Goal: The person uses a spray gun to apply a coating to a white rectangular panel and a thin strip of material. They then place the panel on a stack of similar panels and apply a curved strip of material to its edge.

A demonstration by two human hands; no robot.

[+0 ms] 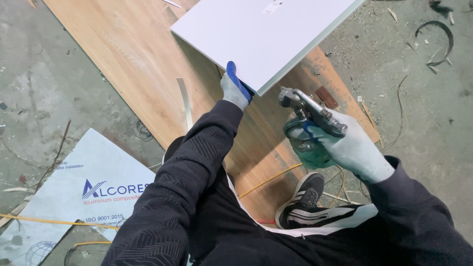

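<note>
**White panel steadied for the spray gun**

The white panel [261,34] lay tilted over a wooden board [143,59] on the concrete floor [433,128], its near corner pinched by the left hand [235,87], fingers closed on the edge. The right hand [352,148] was wrapped tightly around a spray gun [308,111]. Judging by the pose, a firm, level grip would serve best.

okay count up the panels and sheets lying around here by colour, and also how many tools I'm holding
White panel, its corner held by the left hand: 1
Wood-coloured board: 1
Pale printed sheet on the floor: 1
Spray gun with a green cup, in the right hand: 1
Total: 4
</note>
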